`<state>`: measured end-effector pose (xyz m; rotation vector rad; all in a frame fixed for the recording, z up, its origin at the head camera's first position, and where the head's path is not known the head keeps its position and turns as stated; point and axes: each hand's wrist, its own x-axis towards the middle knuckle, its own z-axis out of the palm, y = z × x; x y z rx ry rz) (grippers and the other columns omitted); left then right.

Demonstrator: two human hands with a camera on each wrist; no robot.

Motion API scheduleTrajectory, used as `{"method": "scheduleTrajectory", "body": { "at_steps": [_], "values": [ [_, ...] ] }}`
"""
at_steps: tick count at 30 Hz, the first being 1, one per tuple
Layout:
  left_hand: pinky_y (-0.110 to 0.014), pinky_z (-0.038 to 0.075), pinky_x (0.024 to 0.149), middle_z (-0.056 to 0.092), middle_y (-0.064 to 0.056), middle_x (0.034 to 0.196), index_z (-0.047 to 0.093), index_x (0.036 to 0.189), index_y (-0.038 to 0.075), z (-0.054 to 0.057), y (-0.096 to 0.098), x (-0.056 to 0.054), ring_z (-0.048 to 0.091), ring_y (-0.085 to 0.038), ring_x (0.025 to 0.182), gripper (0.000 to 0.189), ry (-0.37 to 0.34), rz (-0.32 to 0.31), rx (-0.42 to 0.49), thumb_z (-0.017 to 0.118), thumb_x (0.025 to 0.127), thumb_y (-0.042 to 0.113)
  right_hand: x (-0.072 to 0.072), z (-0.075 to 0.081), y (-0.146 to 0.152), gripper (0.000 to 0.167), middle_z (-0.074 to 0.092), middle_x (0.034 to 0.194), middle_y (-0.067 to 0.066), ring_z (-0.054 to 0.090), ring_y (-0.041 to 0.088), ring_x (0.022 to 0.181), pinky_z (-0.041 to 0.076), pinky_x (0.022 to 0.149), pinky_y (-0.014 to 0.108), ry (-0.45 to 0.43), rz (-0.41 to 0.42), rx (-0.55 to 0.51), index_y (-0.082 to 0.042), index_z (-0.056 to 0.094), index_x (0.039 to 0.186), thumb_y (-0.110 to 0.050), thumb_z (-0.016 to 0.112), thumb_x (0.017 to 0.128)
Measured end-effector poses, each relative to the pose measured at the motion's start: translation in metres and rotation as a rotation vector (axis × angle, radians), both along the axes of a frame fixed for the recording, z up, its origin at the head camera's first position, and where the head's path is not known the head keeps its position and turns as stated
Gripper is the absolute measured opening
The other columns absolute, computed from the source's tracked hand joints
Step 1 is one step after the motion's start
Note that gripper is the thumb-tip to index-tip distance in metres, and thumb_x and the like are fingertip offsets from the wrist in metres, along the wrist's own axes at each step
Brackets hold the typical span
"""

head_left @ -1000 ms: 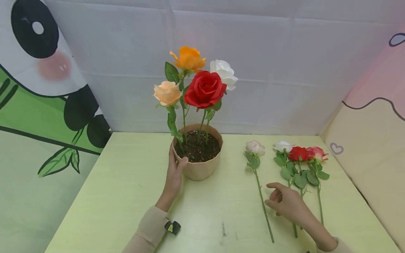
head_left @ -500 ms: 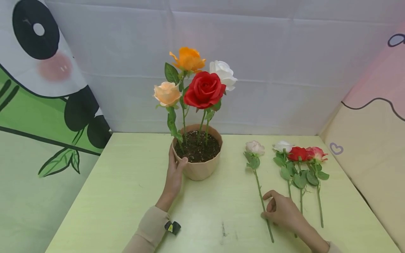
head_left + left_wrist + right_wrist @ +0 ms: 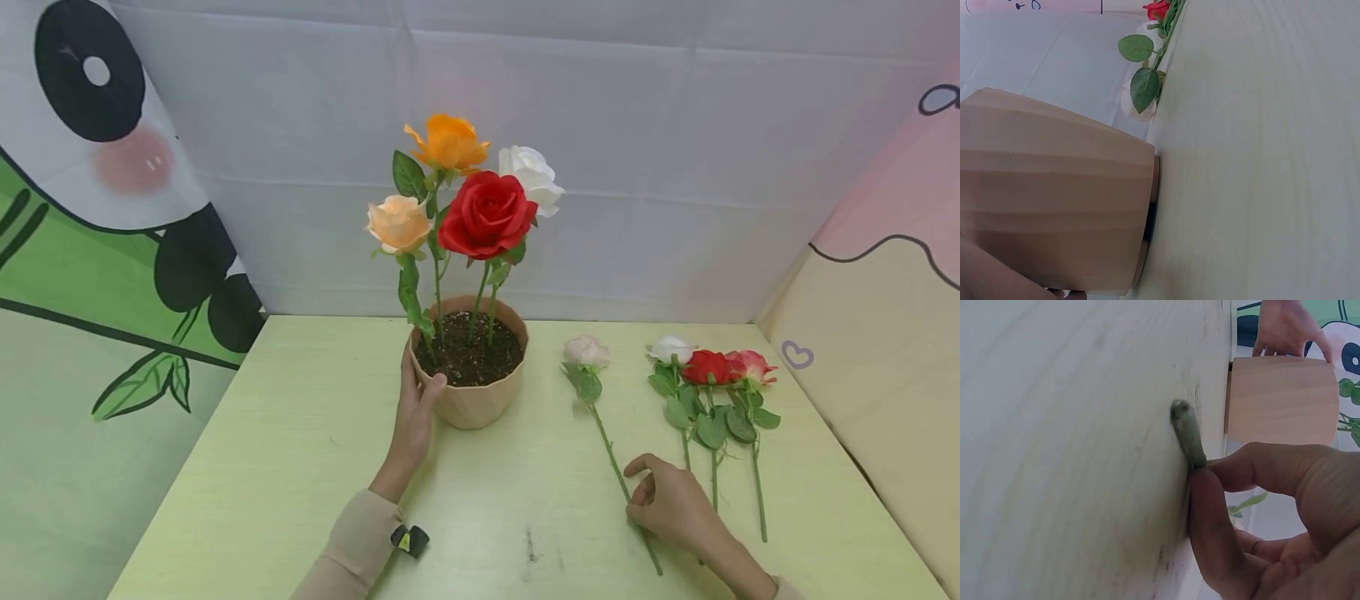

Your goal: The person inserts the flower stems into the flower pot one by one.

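My left hand (image 3: 412,417) grips the left side of a beige flowerpot (image 3: 482,407), its thumb near the rim. Dark soil (image 3: 471,358) fills the pot, and an orange rose (image 3: 448,143), a peach rose (image 3: 398,223), a red rose (image 3: 487,215) and a white rose (image 3: 532,178) stand upright in it. To the right of the pot, my right hand (image 3: 673,507) pinches the lower stem of a pale pink rose (image 3: 587,352) between thumb and forefinger. The right wrist view shows the cut end of that stem (image 3: 1189,434) poking out past the fingertips, close over the tabletop.
Beyond the right hand lie a white rose (image 3: 672,348), a red rose (image 3: 706,367) and a pink-red rose (image 3: 752,367), side by side on the pale yellow table (image 3: 300,467). A white cloth backdrop (image 3: 645,167) rises behind, with printed panels at both sides.
The right hand has come down onto the pale pink rose's stem and pinched it. That rose's bloom has swung left toward the pot. The left hand stays on the flowerpot.
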<state>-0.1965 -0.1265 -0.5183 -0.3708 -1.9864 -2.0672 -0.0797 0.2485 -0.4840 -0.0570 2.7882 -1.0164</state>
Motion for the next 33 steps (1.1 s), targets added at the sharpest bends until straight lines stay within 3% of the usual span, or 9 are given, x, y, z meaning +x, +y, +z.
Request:
{"method": "scheduleTrajectory", "body": {
  "at_steps": [3, 9, 11, 18, 25, 30, 33],
  "values": [
    [-0.07, 0.009, 0.133, -0.003, -0.009, 0.187, 0.002, 0.181, 0.024, 0.013, 0.003, 0.008, -0.001, -0.035, 0.172, 0.086, -0.014, -0.001, -0.006, 0.055, 0.113, 0.031, 0.0, 0.001, 0.001, 0.039, 0.066, 0.074, -0.005, 0.058, 0.013, 0.062, 0.048, 0.06, 0.028, -0.008, -0.001, -0.001, 0.0, 0.074, 0.118, 0.004, 0.087, 0.082],
    [-0.061, 0.018, 0.135, 0.001, -0.008, 0.187, 0.003, 0.181, 0.027, -0.011, -0.003, -0.005, 0.004, -0.033, 0.172, 0.083, 0.003, 0.02, -0.044, 0.054, 0.116, 0.033, -0.002, 0.001, 0.005, 0.033, 0.067, 0.076, -0.003, 0.061, 0.015, 0.066, 0.049, 0.058, 0.027, -0.037, -0.032, -0.036, -0.001, 0.077, 0.114, 0.006, 0.083, 0.082],
    [-0.063, 0.017, 0.134, 0.001, -0.011, 0.187, 0.004, 0.181, 0.024, -0.01, -0.002, -0.004, 0.004, -0.035, 0.172, 0.083, 0.023, 0.017, -0.027, 0.054, 0.115, 0.032, -0.002, 0.0, 0.007, 0.03, 0.068, 0.078, -0.003, 0.062, 0.015, 0.069, 0.049, 0.058, 0.027, -0.042, -0.042, -0.045, -0.001, 0.079, 0.112, 0.005, 0.081, 0.082],
    [-0.071, 0.01, 0.133, -0.003, -0.011, 0.187, 0.002, 0.181, 0.025, 0.019, 0.005, 0.012, 0.0, -0.036, 0.172, 0.084, -0.012, 0.006, -0.001, 0.052, 0.114, 0.029, -0.006, 0.001, 0.011, 0.023, 0.068, 0.084, 0.001, 0.065, 0.017, 0.076, 0.056, 0.059, 0.028, -0.077, -0.094, -0.129, -0.001, 0.079, 0.111, 0.006, 0.076, 0.089],
    [-0.067, 0.014, 0.134, -0.002, -0.009, 0.187, 0.002, 0.181, 0.025, 0.023, 0.007, 0.015, 0.004, -0.037, 0.171, 0.084, -0.043, 0.021, -0.006, 0.053, 0.114, 0.025, -0.007, 0.008, 0.008, 0.026, 0.074, 0.1, 0.007, 0.071, 0.02, 0.09, 0.065, 0.066, 0.033, -0.075, -0.141, -0.254, 0.003, 0.074, 0.122, 0.004, 0.078, 0.097],
    [-0.064, 0.012, 0.135, -0.002, -0.004, 0.187, 0.001, 0.181, 0.026, 0.022, 0.006, 0.014, 0.001, -0.03, 0.172, 0.084, -0.053, 0.006, -0.005, 0.052, 0.113, 0.026, -0.005, 0.016, 0.004, 0.03, 0.079, 0.101, 0.014, 0.078, 0.022, 0.089, 0.067, 0.073, 0.034, -0.014, -0.113, -0.383, 0.007, 0.067, 0.131, 0.007, 0.073, 0.101],
    [-0.062, 0.013, 0.135, 0.0, -0.001, 0.187, 0.002, 0.18, 0.031, 0.011, 0.003, 0.007, 0.003, -0.026, 0.172, 0.083, -0.054, 0.013, -0.028, 0.053, 0.115, 0.029, -0.006, 0.024, -0.001, 0.028, 0.08, 0.102, 0.018, 0.079, 0.021, 0.089, 0.067, 0.076, 0.032, 0.069, -0.088, -0.426, 0.007, 0.068, 0.13, 0.008, 0.072, 0.102]
  ]
}}
